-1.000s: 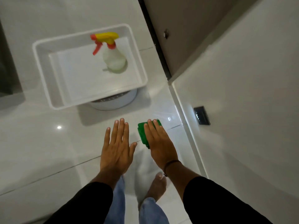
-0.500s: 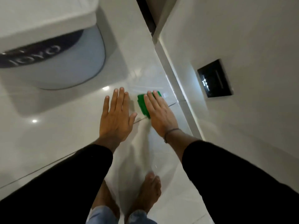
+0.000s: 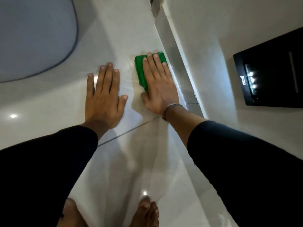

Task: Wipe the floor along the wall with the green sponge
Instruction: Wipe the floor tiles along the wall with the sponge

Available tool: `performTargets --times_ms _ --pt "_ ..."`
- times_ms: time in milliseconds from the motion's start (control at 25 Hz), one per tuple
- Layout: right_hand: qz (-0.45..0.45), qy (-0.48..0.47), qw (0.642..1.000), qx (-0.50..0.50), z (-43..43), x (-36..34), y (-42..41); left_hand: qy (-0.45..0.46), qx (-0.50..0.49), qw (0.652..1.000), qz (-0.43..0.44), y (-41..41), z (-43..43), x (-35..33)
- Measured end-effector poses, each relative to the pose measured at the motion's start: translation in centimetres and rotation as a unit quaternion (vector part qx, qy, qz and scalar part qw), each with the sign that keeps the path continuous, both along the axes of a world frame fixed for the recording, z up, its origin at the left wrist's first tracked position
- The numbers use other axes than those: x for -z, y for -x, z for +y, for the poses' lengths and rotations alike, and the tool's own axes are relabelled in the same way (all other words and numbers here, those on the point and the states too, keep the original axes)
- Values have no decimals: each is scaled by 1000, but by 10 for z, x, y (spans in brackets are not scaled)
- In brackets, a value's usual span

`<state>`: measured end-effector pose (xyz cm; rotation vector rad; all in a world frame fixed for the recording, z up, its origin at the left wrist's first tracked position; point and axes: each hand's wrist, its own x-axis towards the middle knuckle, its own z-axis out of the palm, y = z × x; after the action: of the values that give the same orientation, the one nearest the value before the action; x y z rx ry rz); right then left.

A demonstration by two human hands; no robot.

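Note:
The green sponge (image 3: 139,68) lies flat on the glossy white floor (image 3: 127,161), close to the skirting of the wall (image 3: 193,46) on the right. My right hand (image 3: 157,86) presses down on it with flat fingers, covering most of it; only its left side and far edge show. My left hand (image 3: 105,95) rests flat on the tiles to the left of the sponge, fingers apart, holding nothing. A wet smear shows on the floor around the sponge.
A round white and grey object (image 3: 36,38) fills the upper left, close to my left hand. A black wall plate (image 3: 268,71) sits low on the wall at right. My bare feet (image 3: 144,212) stand at the bottom edge.
The view has dropped much closer to the floor. The tray with the spray bottle has left the view. My right hand and the sponge have moved nearer the skirting.

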<state>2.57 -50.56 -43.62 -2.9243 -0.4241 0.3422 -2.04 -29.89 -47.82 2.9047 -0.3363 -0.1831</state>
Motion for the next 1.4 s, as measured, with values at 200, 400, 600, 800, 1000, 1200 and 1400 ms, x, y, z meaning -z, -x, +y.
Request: performTargets --times_ms 200,400,600,800,1000,1200,1400 --pt "-24 49 998 39 29 -2 -13 2 -3 1000 -8 -1 2 -4" --pt "-33 48 995 82 32 16 -23 -6 4 1000 -6 -2 3 -5" --pt "-51 -1 995 84 20 16 -3 -3 9 1000 -4 0 5 -2" --pt "-59 47 994 79 20 23 -26 1 10 1000 -5 0 4 -2" --pt "-52 30 990 130 23 26 -36 -4 11 1000 -1 0 4 -2" --pt "-17 -34 986 164 17 16 -17 2 13 1000 -14 1 7 0" --pt "14 -41 985 168 -17 11 51 11 8 999 -29 2 6 1"
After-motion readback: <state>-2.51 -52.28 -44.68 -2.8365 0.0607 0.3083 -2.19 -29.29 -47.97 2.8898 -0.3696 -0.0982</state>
